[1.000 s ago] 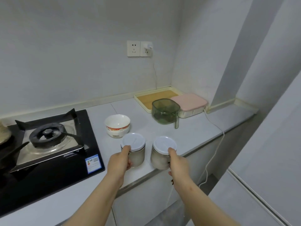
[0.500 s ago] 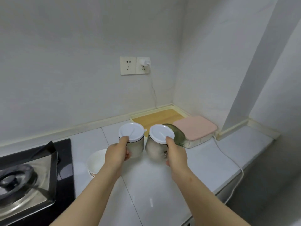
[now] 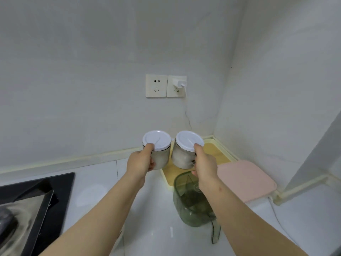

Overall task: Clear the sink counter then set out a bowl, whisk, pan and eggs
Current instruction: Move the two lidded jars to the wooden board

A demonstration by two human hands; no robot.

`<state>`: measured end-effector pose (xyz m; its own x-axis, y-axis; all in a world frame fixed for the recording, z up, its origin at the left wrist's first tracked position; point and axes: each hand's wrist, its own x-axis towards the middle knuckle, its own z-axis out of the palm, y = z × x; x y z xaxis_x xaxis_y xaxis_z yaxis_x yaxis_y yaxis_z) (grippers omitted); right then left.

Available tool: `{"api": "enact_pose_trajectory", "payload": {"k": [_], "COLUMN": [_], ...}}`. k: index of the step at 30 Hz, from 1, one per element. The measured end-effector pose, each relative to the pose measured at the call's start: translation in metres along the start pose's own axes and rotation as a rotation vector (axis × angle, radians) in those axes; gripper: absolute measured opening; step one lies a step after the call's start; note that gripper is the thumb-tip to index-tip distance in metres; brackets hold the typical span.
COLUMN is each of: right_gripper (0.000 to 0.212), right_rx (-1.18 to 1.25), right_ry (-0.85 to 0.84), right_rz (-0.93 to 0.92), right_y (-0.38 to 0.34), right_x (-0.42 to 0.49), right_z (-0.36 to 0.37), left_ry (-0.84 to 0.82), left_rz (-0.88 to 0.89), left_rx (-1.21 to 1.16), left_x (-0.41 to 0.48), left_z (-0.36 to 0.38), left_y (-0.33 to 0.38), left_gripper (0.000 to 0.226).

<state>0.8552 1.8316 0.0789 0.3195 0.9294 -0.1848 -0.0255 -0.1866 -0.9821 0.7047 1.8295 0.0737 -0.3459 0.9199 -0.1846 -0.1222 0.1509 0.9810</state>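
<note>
We see only part of the green jug (image 3: pixel 191 206), because the right arm (image 3: pixel 239 209) crosses over it. Behind the jug, the left jar (image 3: pixel 160 156) and the right jar (image 3: pixel 181 157) hide part of the yellow tray (image 3: pixel 215 152). Left of the jug, the stove (image 3: pixel 27 209) is blurry and cut off.
</note>
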Motion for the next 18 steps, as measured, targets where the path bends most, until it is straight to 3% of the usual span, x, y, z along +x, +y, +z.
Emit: {"api": "enact_pose_trajectory", "payload": {"k": [18], "right_gripper": [0.036], "right_rx": [-0.181], "right_ry": [-0.080], "right_rz": [0.088], "right_y": [0.029], "right_x": [0.176], "right_z": [0.016], "left_ry": [0.137], "left_rz": [-0.168], "left_rx": [0.014], "left_x": [0.125], "left_z": [0.076], "left_y": [-0.054], "left_gripper": [0.036]}}
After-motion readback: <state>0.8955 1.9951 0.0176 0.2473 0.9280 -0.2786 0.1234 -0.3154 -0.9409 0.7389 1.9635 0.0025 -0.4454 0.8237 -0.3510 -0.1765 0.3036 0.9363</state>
